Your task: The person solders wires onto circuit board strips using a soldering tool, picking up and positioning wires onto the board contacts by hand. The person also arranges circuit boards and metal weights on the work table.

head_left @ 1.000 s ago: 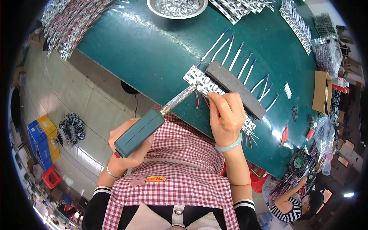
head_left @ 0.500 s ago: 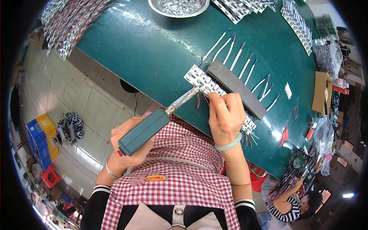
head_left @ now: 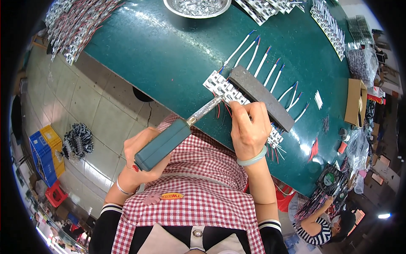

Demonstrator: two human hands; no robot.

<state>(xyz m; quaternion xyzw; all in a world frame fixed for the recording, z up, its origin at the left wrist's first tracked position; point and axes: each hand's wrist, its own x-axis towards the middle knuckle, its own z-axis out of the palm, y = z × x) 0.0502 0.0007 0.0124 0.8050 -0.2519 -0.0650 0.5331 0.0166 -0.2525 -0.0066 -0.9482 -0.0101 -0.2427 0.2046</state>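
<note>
My left hand (head_left: 137, 146) is wrapped around the green handle of a soldering iron (head_left: 164, 144). The iron's metal shaft points up and right, its tip touching a white strip of small circuit boards (head_left: 215, 81) at the table's near edge. Over the strip, my right hand (head_left: 252, 132) is closed in a pinch beside the tip; what lies between its fingertips is hidden. A dark grey bar (head_left: 260, 95) rests along the strip's far side. White cables (head_left: 263, 63) with blue and red ends stick out beyond it. Thin red wires (head_left: 219, 111) hang off the near side.
A metal bowl (head_left: 196, 10) of shiny bits stands at the far edge of the green table (head_left: 148, 51). Stacked board strips (head_left: 80, 25) lie far left. Right of the cables are red wire pieces (head_left: 313, 149) and a cardboard box (head_left: 354, 101). A co-worker (head_left: 323, 226) sits lower right.
The soldering iron and my left hand have shifted slightly right, the tip staying at the board strip. My right hand is almost unmoved.
</note>
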